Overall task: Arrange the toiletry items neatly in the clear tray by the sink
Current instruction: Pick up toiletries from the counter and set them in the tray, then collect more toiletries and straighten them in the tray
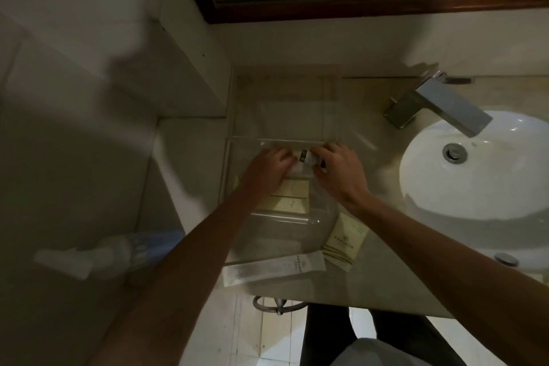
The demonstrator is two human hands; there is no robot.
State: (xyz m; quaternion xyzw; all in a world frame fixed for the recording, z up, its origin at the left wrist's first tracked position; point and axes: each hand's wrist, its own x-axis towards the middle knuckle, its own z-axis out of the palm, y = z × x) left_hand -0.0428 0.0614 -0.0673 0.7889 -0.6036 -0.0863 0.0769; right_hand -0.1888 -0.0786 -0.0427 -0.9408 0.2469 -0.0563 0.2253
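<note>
The clear tray [237,142] stands on the counter left of the sink. Both hands reach into its far part. My right hand [338,171] pinches a small bottle with a dark cap [307,156]. My left hand [267,169] rests its fingers on a small white item [294,169] just beside that bottle. Two cream packets [292,189] lie side by side inside the tray, under my wrists. A cream sachet [344,242] and a long white tube [273,270] lie at the tray's near edge.
A white basin [481,175] with a chrome faucet [439,104] lies to the right. A dark-framed mirror [356,3] hangs behind. A tiled wall and ledge stand left. A blurred blue and white bottle [118,249] sits lower left. The counter's front edge runs below the tube.
</note>
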